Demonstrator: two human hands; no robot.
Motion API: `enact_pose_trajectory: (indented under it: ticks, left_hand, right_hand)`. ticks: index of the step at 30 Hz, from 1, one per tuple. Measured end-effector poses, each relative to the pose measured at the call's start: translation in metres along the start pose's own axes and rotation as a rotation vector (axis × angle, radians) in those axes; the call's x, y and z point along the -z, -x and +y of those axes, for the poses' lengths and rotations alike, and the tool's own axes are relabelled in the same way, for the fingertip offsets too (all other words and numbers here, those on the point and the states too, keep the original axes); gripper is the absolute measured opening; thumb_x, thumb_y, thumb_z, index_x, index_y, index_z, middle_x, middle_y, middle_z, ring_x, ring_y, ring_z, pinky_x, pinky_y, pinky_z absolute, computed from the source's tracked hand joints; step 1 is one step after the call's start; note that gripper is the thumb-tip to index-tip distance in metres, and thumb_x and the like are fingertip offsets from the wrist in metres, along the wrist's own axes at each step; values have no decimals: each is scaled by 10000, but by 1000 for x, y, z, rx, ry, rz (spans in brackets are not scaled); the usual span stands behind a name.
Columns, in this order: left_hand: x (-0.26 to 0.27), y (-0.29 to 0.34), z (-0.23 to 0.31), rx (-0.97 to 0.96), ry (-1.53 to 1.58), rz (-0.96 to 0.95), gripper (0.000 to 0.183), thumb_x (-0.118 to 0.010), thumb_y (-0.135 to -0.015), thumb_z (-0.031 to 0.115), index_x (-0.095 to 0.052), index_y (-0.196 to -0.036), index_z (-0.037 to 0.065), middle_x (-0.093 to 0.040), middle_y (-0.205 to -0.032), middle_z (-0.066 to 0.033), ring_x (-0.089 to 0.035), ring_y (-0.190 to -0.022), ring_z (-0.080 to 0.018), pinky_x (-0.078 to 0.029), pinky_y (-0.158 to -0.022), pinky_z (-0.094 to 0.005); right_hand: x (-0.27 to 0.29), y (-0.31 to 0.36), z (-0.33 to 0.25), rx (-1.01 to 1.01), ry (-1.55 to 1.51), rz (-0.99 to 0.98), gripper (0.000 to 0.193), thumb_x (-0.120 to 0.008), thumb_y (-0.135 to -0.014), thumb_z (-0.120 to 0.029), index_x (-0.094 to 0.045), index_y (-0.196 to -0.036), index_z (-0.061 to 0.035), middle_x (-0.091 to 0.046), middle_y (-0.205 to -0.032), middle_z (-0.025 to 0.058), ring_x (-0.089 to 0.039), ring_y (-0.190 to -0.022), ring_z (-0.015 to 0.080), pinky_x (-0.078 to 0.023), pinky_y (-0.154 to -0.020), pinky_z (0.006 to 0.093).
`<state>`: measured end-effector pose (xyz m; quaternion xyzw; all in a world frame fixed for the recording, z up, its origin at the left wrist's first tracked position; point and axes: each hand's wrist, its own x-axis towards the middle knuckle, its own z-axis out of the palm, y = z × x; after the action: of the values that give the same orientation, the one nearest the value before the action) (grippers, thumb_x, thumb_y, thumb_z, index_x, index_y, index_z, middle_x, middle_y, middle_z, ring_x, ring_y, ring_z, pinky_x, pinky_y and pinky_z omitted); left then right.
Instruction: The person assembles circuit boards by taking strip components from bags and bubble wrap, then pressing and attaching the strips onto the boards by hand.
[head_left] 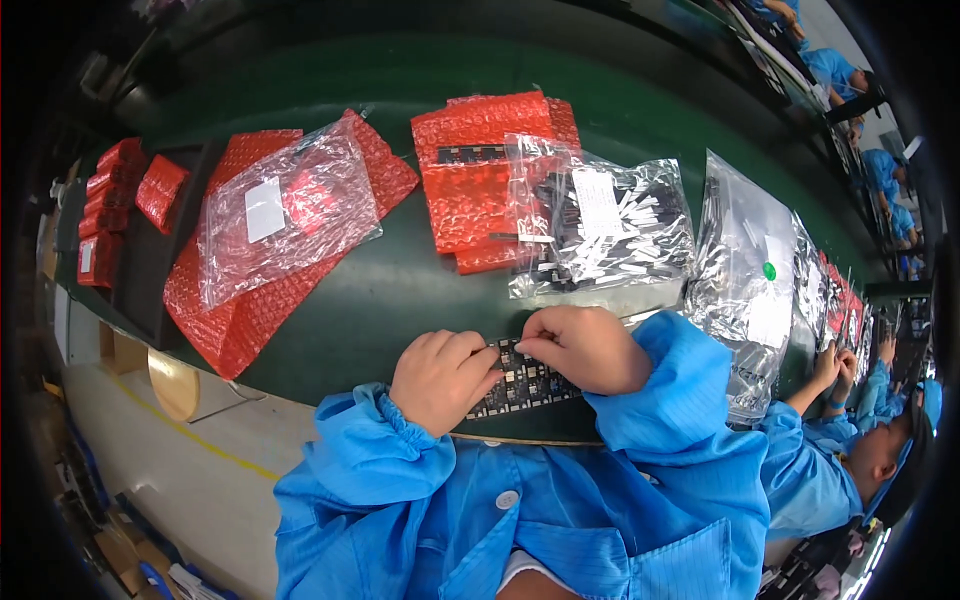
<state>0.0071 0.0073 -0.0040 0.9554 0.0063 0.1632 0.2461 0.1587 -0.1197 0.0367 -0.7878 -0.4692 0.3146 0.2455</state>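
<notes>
A dark circuit board panel (522, 388) with rows of small light components lies at the table's near edge, in front of my body. My left hand (443, 378) is closed on its left end, with curled fingers and the thumb at the board's edge. Over the far edge of the panel, my right hand (585, 348) makes a pinch, thumb and forefinger together at the board. Whatever sits between those fingertips is too small to make out. Beyond the right hand lies a clear plastic bag (640, 225) full of black and white strip-like parts.
Red bubble wrap (470, 205) lies behind, with dark board strips on it. More red wrap (225, 325) sits left under a clear bag (330, 225). A black tray (170, 270) holds red-wrapped packs (108, 205). Another clear bag (745, 260) stands right, near a co-worker (815, 470).
</notes>
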Motion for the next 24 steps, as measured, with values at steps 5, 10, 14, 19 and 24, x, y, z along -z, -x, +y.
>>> enact_pose_trajectory:
  ticks: [5,10,14,19,24]
  left_hand:
    - [-2,0,-2,18,30,8,200,-665,-668,160,-603,-839,79,-517,-828,-22,-516,-736,-200,-432,-650,-332]
    - [-1,2,-3,17,24,0,198,-666,-665,154,-604,-836,75,-517,-819,-20,-518,-724,-200,-434,-641,-331]
    - [-2,1,-3,13,37,6,199,-667,-662,152,-604,-834,75,-517,-816,-20,-519,-719,-199,-435,-637,-329]
    - [-3,0,-3,15,40,16,205,-671,-656,149,-600,-833,75,-517,-813,-21,-519,-717,-199,-437,-636,-324]
    - [-2,0,-3,30,33,-4,205,-671,-654,153,-600,-833,84,-518,-817,-17,-519,-721,-198,-436,-650,-329]
  right_hand:
    - [-11,-6,8,-58,20,-64,171,-611,-775,-235,-621,-802,-67,-619,-718,100,-603,-645,251,-465,-588,324]
    - [-12,-8,5,-92,28,-95,157,-616,-771,-210,-624,-810,-58,-616,-717,117,-602,-642,255,-463,-585,322]
    - [-11,-7,9,-97,-89,-39,156,-629,-768,-187,-618,-815,-39,-603,-681,113,-583,-590,209,-452,-562,303]
    - [22,0,6,-197,-210,49,139,-638,-784,-132,-601,-805,0,-559,-622,37,-484,-575,61,-401,-515,228]
    - [48,10,11,-309,-304,214,137,-633,-790,-120,-595,-820,8,-564,-657,1,-493,-603,54,-404,-532,200]
